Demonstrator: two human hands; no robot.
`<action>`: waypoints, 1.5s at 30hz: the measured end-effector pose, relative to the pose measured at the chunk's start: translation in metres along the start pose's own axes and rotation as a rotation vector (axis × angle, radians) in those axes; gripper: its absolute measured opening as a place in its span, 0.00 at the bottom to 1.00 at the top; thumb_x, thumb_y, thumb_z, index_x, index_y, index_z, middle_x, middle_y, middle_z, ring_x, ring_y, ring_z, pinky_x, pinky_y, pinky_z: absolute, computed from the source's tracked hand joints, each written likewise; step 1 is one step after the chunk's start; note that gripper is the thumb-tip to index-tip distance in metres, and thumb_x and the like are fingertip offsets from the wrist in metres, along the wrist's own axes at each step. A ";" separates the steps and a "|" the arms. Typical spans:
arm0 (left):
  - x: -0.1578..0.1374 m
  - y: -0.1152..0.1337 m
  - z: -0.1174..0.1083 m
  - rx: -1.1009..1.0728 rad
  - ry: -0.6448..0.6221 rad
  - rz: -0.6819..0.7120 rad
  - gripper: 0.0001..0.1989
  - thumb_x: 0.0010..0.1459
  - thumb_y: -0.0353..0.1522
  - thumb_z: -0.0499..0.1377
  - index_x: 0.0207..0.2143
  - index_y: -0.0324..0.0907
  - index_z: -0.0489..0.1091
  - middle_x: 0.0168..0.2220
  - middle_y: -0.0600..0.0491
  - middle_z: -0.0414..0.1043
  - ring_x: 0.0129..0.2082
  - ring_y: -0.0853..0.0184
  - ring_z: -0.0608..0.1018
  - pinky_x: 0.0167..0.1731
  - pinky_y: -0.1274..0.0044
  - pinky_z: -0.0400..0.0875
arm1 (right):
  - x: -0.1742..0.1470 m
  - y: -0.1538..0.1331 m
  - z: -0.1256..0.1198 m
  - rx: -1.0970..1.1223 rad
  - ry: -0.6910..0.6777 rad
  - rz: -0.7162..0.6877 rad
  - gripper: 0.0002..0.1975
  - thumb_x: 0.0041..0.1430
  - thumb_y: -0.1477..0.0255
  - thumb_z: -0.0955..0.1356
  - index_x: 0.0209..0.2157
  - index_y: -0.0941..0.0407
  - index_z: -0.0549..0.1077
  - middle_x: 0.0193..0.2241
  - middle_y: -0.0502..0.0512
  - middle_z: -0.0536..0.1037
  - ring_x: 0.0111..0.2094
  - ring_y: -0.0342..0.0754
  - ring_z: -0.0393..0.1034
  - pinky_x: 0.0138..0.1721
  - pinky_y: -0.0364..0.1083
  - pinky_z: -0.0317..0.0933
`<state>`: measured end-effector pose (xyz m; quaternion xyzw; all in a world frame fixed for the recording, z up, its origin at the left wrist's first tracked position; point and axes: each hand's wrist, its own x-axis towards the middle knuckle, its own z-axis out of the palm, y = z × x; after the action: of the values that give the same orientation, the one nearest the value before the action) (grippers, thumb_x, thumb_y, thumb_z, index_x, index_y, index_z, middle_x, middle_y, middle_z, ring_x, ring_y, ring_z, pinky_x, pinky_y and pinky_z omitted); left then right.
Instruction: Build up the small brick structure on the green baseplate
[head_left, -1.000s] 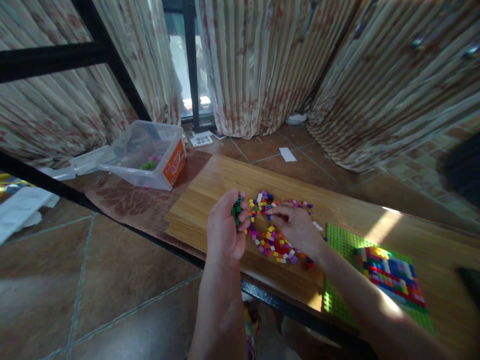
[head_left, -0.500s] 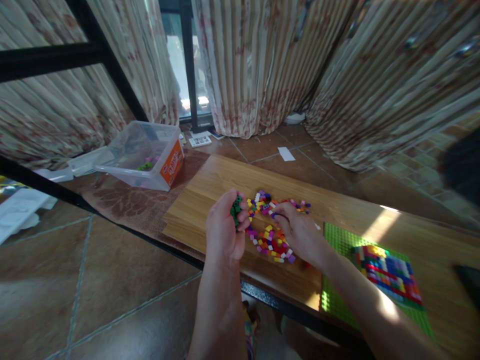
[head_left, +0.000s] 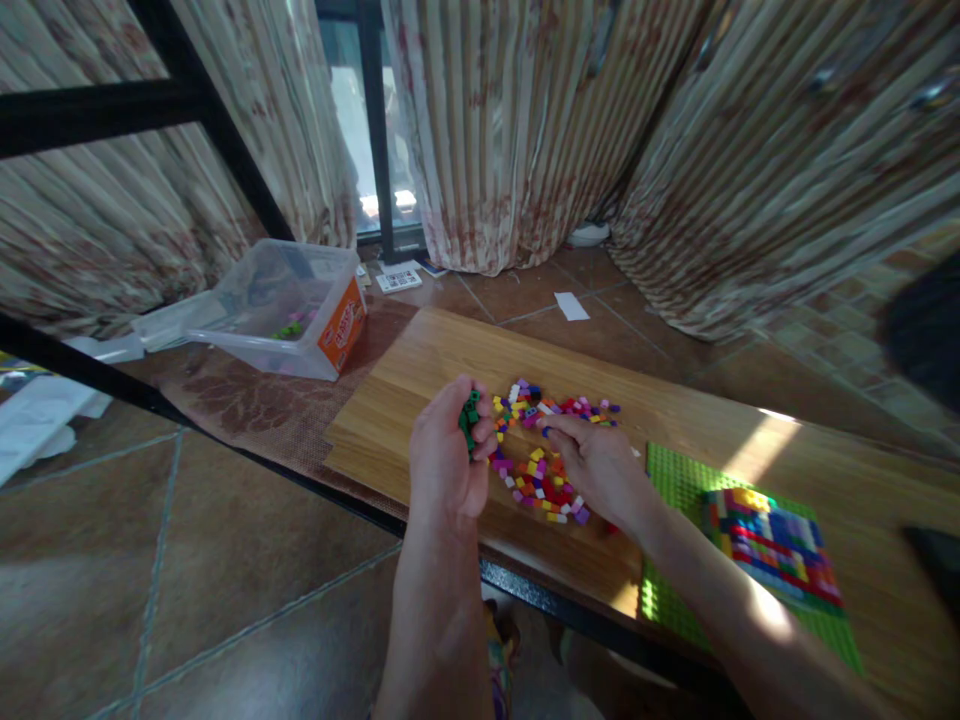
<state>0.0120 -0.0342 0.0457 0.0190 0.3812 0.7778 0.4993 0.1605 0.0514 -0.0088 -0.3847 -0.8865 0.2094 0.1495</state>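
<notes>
My left hand [head_left: 448, 445] is turned palm inward with its fingers curled round several dark green toy bricks [head_left: 469, 418]. Just to its right, small loose bricks [head_left: 540, 487] in many colours lie scattered on the wooden board. Over this pile reaches my right hand [head_left: 592, 455], with thumb and forefinger close together at a small dark blue brick [head_left: 546, 432]. Its other fingers are partly hidden. Under my right forearm, a green baseplate [head_left: 667, 480] carries a block of built-up multicoloured bricks [head_left: 776, 550].
A clear plastic box [head_left: 281, 350] with an orange label and a few green and pink pieces stands at the left. The wooden board [head_left: 420, 370] lies along the black-edged table. White trays [head_left: 37, 425] sit far left. A dark flat object [head_left: 934, 560] lies at the right edge.
My right hand has shifted slightly left over the pile, and its forefinger is stretched out more. The left hand still holds the green bricks, almost unmoved.
</notes>
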 end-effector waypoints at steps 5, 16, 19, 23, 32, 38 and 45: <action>0.000 0.000 0.000 -0.007 0.010 0.008 0.06 0.56 0.30 0.55 0.27 0.37 0.65 0.21 0.59 0.60 0.14 0.82 0.58 0.12 0.87 0.45 | 0.005 -0.006 -0.007 -0.153 -0.090 -0.020 0.15 0.60 0.72 0.61 0.45 0.51 0.76 0.35 0.53 0.81 0.34 0.48 0.75 0.36 0.44 0.63; 0.000 0.001 -0.001 -0.021 0.020 0.015 0.06 0.55 0.30 0.56 0.27 0.37 0.65 0.21 0.59 0.60 0.13 0.82 0.57 0.11 0.87 0.45 | 0.041 -0.035 0.004 -0.328 -0.190 -0.161 0.14 0.60 0.74 0.61 0.38 0.52 0.77 0.38 0.55 0.80 0.41 0.48 0.73 0.40 0.43 0.60; 0.000 0.001 -0.001 -0.021 0.022 0.020 0.06 0.56 0.30 0.55 0.27 0.37 0.65 0.21 0.59 0.60 0.14 0.82 0.58 0.12 0.87 0.46 | 0.046 -0.037 0.008 -0.375 -0.222 -0.143 0.13 0.59 0.74 0.61 0.38 0.53 0.77 0.38 0.56 0.79 0.42 0.50 0.73 0.41 0.44 0.60; 0.000 0.002 -0.002 -0.024 0.022 0.015 0.06 0.55 0.31 0.56 0.27 0.37 0.65 0.21 0.59 0.60 0.14 0.82 0.58 0.12 0.87 0.46 | 0.048 -0.039 0.008 -0.432 -0.239 -0.076 0.12 0.58 0.74 0.61 0.39 0.55 0.76 0.37 0.60 0.79 0.41 0.52 0.73 0.39 0.46 0.60; 0.000 0.001 -0.002 -0.008 0.032 0.014 0.05 0.56 0.30 0.55 0.27 0.37 0.65 0.21 0.59 0.60 0.14 0.82 0.58 0.12 0.87 0.45 | 0.024 -0.017 0.005 0.178 -0.086 0.078 0.09 0.58 0.70 0.62 0.34 0.57 0.73 0.28 0.54 0.77 0.29 0.47 0.70 0.33 0.45 0.61; -0.001 0.001 0.001 -0.003 0.047 -0.001 0.06 0.56 0.29 0.54 0.27 0.37 0.64 0.21 0.59 0.59 0.13 0.82 0.57 0.11 0.87 0.45 | -0.009 0.007 -0.016 1.383 0.074 0.538 0.07 0.48 0.69 0.71 0.30 0.56 0.73 0.27 0.50 0.77 0.25 0.38 0.69 0.28 0.37 0.68; -0.003 -0.003 0.005 0.020 0.041 -0.002 0.06 0.56 0.30 0.55 0.26 0.37 0.64 0.20 0.59 0.59 0.13 0.82 0.57 0.11 0.87 0.46 | -0.028 0.017 -0.032 1.548 0.234 0.677 0.07 0.43 0.77 0.74 0.28 0.56 0.76 0.23 0.48 0.77 0.24 0.37 0.71 0.25 0.33 0.68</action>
<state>0.0177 -0.0326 0.0485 0.0077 0.3991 0.7738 0.4917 0.2029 0.0495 0.0076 -0.4374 -0.3097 0.7487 0.3901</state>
